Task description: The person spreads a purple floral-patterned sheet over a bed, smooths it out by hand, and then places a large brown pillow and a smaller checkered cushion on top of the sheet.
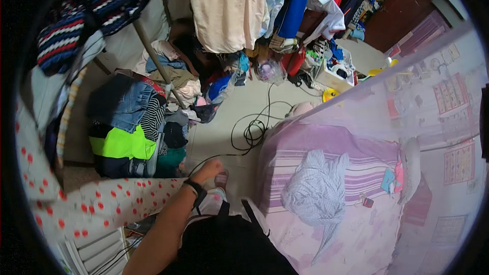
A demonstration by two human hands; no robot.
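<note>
The person's left hand [206,171] is left of the bed [356,237], its grip too indistinct to tell; the right hand's is out of view. Farther left of the bed, a red-spotted cloth [114,201] reaches the left forearm. Black cable [262,132] lies just beside the bed.

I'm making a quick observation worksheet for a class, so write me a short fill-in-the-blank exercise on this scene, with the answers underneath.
1. The person's only visible hand is the ____ one.
2. The pale cloth near that hand is patterned with ____ spots.
3. The looped cable is ____ in colour.
4. The bed lies on the person's ____ side.

Missing words: left; red; black; right.
</note>
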